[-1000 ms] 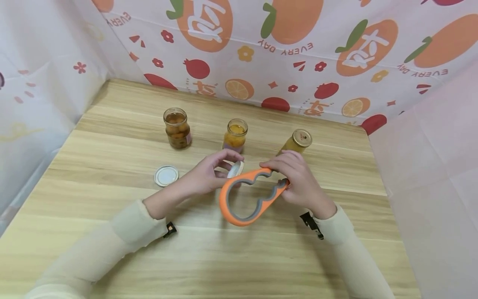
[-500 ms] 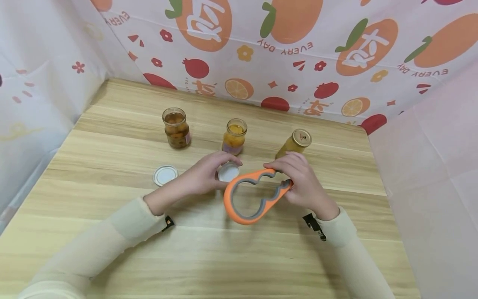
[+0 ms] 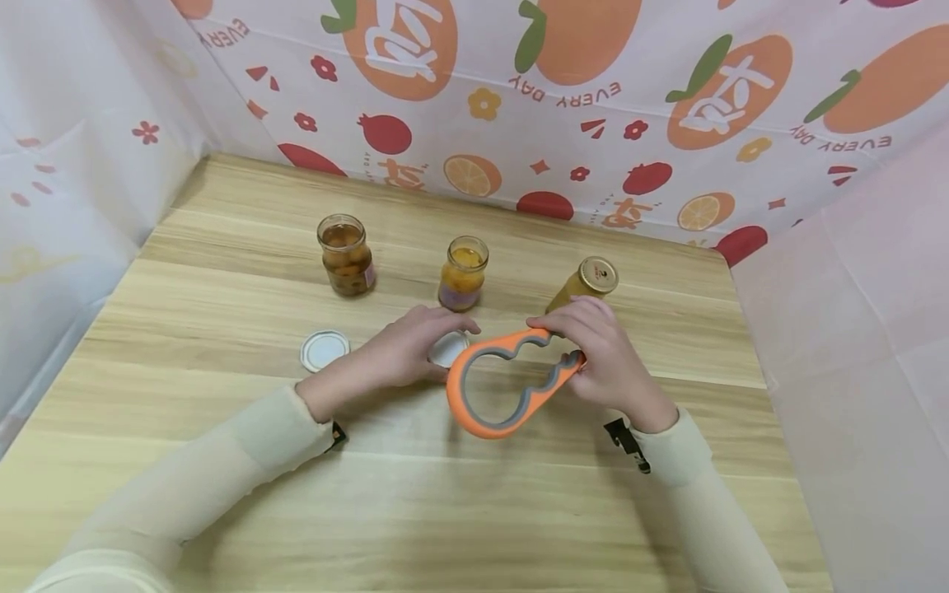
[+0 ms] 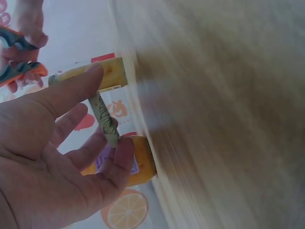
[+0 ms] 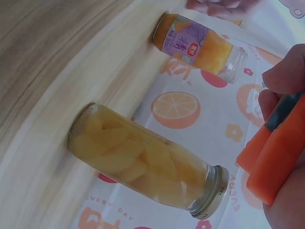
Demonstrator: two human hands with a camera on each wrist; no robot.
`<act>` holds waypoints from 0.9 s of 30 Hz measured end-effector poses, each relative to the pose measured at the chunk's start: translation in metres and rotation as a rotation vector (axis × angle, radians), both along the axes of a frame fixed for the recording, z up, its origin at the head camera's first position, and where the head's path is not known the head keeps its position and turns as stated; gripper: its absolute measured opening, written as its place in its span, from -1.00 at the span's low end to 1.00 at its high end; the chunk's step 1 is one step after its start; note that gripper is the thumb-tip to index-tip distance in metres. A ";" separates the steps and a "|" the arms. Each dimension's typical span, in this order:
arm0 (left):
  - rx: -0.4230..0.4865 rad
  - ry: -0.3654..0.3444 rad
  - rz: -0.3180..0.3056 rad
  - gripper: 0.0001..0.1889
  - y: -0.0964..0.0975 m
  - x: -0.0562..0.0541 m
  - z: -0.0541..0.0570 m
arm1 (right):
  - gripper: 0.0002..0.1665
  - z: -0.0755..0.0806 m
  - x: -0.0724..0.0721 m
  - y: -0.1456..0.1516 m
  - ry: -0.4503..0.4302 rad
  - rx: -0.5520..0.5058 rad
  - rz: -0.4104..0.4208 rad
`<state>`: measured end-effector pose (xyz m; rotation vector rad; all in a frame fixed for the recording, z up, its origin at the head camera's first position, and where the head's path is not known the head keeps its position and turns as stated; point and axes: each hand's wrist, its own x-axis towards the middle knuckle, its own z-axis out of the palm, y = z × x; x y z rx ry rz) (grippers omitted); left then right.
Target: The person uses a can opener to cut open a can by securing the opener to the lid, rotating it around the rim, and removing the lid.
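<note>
Opener [image 3: 539,401], orange with grey inside, is nearest, its handles gripped by the curled fingers of the right hand [image 3: 602,354]. For good work, I think this hand should hold the opener a little aside, because its round end is close to the lid [image 3: 448,349] and could knock it. The left hand [image 3: 404,346] pinches this lid between thumb and fingertips; a light grip on the rim, with the lid level, seems wise, in case its pale inner face, turned up, is wet. The lid sits inside the curve of these fingers, thumb on the nearer side, fingertips on the farther; whether it touches the table [image 3: 445,511] I cannot tell. Near the left wrist, another lid [image 3: 324,351] lies flat, so the forearm should not sweep sideways. Just beyond the left fingers stands an open jar of orange fruit [image 3: 462,280], which the knuckles should avoid. A closed jar [image 3: 582,284] stands behind the right hand, a jar with brown contents [image 3: 347,259] farther left without lid, and printed cloth [image 3: 549,140] hangs behind all.
</note>
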<state>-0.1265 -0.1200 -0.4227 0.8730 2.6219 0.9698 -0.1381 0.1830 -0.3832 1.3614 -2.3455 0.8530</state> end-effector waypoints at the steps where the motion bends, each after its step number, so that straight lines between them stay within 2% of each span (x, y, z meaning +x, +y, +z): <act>1: -0.015 -0.002 -0.008 -0.28 0.000 -0.001 -0.001 | -0.27 0.001 -0.001 0.000 0.003 -0.002 0.000; 8: -0.144 -0.012 -0.022 -0.24 0.006 0.000 -0.006 | -0.35 0.000 -0.003 0.002 0.016 -0.008 0.003; 14: -0.185 -0.003 -0.018 -0.23 0.012 0.007 -0.010 | -0.35 -0.006 0.001 0.007 0.025 -0.016 -0.006; 22: -0.224 0.047 -0.019 -0.21 0.011 0.008 -0.002 | -0.47 -0.006 -0.005 0.008 0.041 -0.025 0.009; 27: -0.246 0.077 -0.017 -0.23 0.011 0.007 0.001 | -0.49 -0.005 -0.009 0.009 0.042 -0.031 0.008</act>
